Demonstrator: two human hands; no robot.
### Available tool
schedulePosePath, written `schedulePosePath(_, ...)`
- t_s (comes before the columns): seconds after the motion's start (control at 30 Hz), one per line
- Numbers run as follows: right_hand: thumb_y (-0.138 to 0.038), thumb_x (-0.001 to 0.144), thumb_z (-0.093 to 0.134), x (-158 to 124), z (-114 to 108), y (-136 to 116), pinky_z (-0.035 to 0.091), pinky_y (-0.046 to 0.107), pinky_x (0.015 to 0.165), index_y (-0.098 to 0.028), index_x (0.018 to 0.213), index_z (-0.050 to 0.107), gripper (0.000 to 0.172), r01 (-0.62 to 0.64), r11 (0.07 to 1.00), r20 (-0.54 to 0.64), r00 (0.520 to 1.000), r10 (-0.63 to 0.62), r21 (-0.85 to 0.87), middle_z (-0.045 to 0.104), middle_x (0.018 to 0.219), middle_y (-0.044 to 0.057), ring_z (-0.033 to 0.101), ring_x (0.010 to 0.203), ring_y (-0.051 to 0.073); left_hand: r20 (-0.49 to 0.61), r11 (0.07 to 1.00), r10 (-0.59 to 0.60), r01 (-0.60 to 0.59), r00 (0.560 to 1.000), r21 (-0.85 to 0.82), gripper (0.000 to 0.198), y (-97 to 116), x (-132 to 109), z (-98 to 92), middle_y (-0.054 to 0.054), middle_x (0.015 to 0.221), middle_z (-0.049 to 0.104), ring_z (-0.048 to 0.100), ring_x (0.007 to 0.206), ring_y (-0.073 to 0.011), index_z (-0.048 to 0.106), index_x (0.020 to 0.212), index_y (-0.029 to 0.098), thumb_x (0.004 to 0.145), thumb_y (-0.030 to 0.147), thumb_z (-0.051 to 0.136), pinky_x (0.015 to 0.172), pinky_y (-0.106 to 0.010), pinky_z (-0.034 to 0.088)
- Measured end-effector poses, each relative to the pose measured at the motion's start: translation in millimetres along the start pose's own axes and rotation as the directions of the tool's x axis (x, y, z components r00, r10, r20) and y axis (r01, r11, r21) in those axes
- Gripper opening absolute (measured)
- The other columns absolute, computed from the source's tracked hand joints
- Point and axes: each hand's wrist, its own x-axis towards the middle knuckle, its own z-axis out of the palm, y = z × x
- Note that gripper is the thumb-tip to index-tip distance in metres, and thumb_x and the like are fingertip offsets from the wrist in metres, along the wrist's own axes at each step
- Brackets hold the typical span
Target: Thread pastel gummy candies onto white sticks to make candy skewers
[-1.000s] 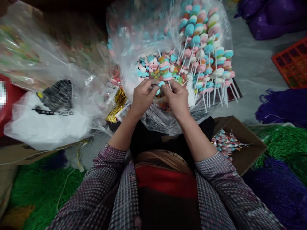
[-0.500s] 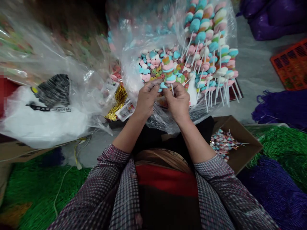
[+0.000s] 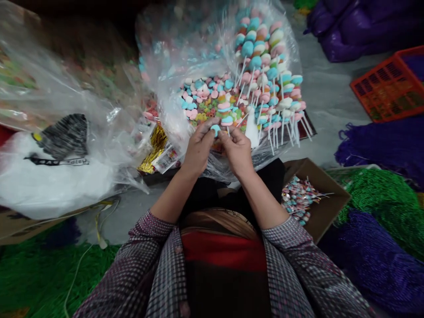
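My left hand [image 3: 200, 149] has its fingers closed on a blue-topped marshmallow [image 3: 215, 129], held between thumb and forefinger. Close beside it, my right hand [image 3: 237, 149] grips the white stick of a candy skewer [image 3: 225, 114], threaded with pink, blue, white and orange-green sweets. The skewer stands tilted away from me, and the right thumb reaches close to the marshmallow. Behind the hands lie loose marshmallows [image 3: 202, 88] and fruit-coloured gummies [image 3: 207, 107] in a clear plastic bag [image 3: 167, 104]. Several finished-looking candy skewers [image 3: 281, 95] are piled to the right, sticks toward me.
A cardboard box [image 3: 331, 179] holding small wrapped candy sticks stands at my right. Beyond are an orange crate [image 3: 374, 95], purple strands [image 3: 371, 141] and green strands [image 3: 387, 194]. On the left, a dark knitted glove [image 3: 68, 137] lies on a white bag [image 3: 59, 185], near gold ties [image 3: 154, 150].
The whole view has shifted, so things sit further left. The marshmallow's blue face now shows more plainly between my fingers. Both hands keep their hold.
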Motion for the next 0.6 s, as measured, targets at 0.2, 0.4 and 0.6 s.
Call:
schedulePosePath(0.2,-0.04,0.087,0.067,-5.7,0.1,1.3,0.055,0.032,0.092,-0.026,0.101,0.075,0.022,0.011,0.996,0.043,0.999,-0.008,-0.084,0.075,0.1,0.0,0.066,0.095,0.016,0.017,0.972,0.175,-0.175,0.984,0.157,0.046,-6.5,-3.6,-6.8,-0.005,0.138,0.067,0.053,0.142,-0.024,0.064,0.127,0.032,0.086,0.052,0.072,0.118,-0.04,0.042)
schedulePosePath(0.4,-0.047,0.085,0.07,-6.8,1.4,8.3,0.055,0.036,0.096,-0.025,0.105,0.073,0.03,0.036,0.999,0.079,0.996,-0.035,-0.007,0.077,0.105,0.002,0.067,0.099,0.018,0.066,0.991,0.077,-0.083,0.995,0.105,0.058,-8.4,-6.9,-17.8,-0.006,0.144,0.064,0.052,0.143,-0.0263,0.055,0.14,0.036,0.086,0.047,0.073,0.114,-0.042,0.046)
schedulePosePath(0.6,-0.045,0.085,0.069,-10.7,-4.4,-2.3,0.053,0.031,0.078,-0.024,0.093,0.072,0.023,0.045,0.978,0.053,0.998,-0.035,-0.206,0.069,0.08,-0.001,0.06,0.077,0.016,0.054,0.987,0.06,-0.067,0.997,0.149,0.054,-6.1,-13.6,-10.3,-0.004,0.151,0.06,0.036,0.155,-0.0262,0.054,0.143,0.037,0.092,0.05,0.063,0.119,-0.045,0.041)
